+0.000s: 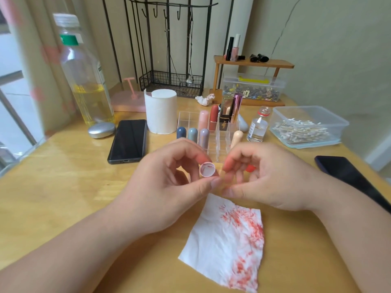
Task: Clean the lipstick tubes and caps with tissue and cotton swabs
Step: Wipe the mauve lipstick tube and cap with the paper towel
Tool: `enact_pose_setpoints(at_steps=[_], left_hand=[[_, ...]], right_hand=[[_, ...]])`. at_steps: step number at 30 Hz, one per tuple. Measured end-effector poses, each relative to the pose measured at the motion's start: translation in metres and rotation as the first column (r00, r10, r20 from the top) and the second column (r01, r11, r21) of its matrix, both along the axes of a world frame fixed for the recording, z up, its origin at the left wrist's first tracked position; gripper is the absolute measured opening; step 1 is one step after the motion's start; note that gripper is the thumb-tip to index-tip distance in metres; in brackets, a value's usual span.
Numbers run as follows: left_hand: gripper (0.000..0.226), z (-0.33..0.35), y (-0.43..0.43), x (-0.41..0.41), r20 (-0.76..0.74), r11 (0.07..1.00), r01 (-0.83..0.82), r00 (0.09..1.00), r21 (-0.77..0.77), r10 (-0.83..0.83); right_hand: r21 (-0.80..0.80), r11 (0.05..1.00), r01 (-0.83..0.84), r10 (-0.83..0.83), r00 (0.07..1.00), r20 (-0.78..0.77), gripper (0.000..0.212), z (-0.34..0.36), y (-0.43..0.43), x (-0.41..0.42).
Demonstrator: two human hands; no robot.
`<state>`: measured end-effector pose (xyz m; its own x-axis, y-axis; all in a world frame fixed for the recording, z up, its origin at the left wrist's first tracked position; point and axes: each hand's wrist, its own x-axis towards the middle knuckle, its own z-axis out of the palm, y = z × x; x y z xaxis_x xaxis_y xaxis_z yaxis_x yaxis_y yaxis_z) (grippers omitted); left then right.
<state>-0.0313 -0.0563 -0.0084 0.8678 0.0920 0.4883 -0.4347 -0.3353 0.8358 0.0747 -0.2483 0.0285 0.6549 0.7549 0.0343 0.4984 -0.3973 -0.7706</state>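
Lipstick cap point(207, 169): pale pink, open end facing the camera, held just above the table's point(63, 197) middle, near its front edge.
Left hand point(169, 187): thumb and forefinger pinch the cap at its rim; the other fingers curl loosely behind.
Right hand point(270, 178): fingers curled in close beside the cap, fingertips almost meeting the left hand's; a red-orange thing point(250, 168) sits among them, too blurred to name.
Tissue point(213, 235): flat on the table at the front edge, below both hands, its right side smeared red.
Large bottle point(84, 81): back left corner, upright and capped, yellow liquid filling its lower part.
Tissue roll point(161, 112): stands on end, left of the organizer.
Clear organizer point(186, 118): centre of the table, behind the hands; lipsticks stand upright in several compartments, and its back left compartments hold nothing.
Small glass bottle point(258, 126): just right of the organizer, clear liquid inside.
Plastic box point(306, 115): lidless, toward the right edge, holding a heap of cotton swabs point(300, 130).
Lidded box point(251, 89): at the back edge under a wooden shelf, full of small mixed bits.
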Motion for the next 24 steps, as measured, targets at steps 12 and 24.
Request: enact_pose_setpoints(at_steps=[12,24], left_hand=[[0.021,0.0,0.001,0.003,-0.125,0.993,0.066,0.991,0.098,-0.054],[0.022,0.003,-0.006,-0.003,-0.196,0.981,0.183,0.966,0.069,-0.166]], right_hand=[[-0.487,0.873,-0.036,0.071,0.996,0.054,0.01,-0.004,0.006,-0.015],[0.041,0.981,-0.191,0.194,0.925,-0.328,0.012,0.01,-0.008,0.0]])
